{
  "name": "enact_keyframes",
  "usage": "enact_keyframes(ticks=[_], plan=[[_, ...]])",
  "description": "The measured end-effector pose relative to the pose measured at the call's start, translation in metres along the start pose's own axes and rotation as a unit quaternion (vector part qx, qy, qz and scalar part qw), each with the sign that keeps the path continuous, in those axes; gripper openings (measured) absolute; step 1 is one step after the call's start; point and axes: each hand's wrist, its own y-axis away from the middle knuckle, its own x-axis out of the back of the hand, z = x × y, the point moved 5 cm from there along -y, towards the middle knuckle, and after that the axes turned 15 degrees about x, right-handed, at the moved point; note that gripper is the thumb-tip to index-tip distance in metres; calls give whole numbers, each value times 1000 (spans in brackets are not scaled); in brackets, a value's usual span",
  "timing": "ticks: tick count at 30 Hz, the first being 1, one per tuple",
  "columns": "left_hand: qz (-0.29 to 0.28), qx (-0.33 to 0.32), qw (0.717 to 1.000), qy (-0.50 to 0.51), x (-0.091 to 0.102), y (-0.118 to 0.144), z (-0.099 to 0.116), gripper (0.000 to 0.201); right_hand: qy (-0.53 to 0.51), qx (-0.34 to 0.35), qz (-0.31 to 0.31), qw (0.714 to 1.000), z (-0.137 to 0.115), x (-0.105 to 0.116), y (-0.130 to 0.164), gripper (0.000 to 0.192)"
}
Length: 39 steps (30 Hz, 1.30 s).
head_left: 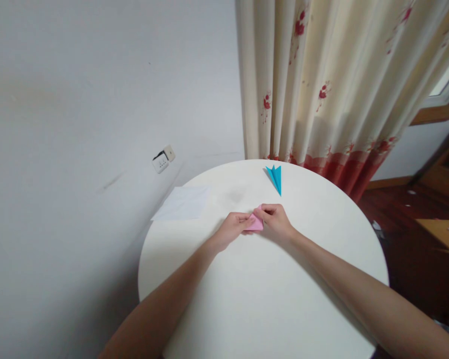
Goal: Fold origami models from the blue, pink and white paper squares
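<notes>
A small piece of folded pink paper (256,224) is held between my two hands over the middle of the table. My left hand (233,228) grips its left side, the thumb lying on top and fingers underneath. At its upper right corner, my right hand (275,218) pinches the paper between thumb and fingers. Parts of the paper are hidden under both hands. Beyond my right hand lies a blue folded paper plane (276,178), its pointed end toward me.
The round white table (247,309) stands against the wall. White paper sheets (182,203) lie at its left back edge. A wall socket (160,162) is to the left, and a floral curtain (314,89) hangs behind. At the right is a wooden piece of furniture (436,232).
</notes>
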Motion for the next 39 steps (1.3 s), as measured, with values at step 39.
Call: enact_keyframes(ticks=[39], plan=[[-24,14,1000,0,-9,1,1,47,-32,1,48,998,11,-3,4,38]])
